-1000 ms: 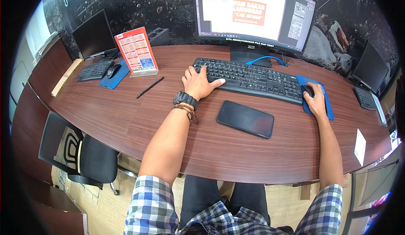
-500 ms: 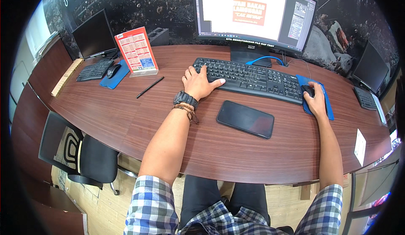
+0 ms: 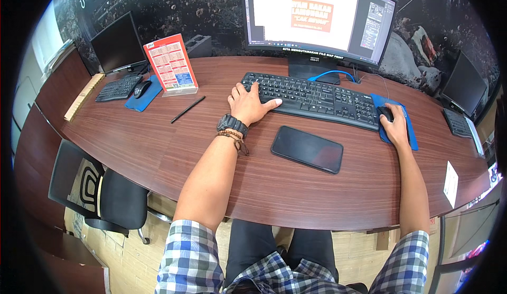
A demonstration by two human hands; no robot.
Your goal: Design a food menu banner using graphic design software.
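Dark wall, brown desk, pale floor.

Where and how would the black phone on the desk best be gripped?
The phone is probably best gripped across its middle, thumb on the near long edge, fingers on the far one, coming from the near side. It lies flat and slim, its width is the shorter span, and the keyboard sits beyond the far edge.

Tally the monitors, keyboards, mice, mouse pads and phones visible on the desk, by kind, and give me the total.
Monitors: 3
Keyboards: 3
Mice: 2
Mouse pads: 2
Phones: 1
Total: 11
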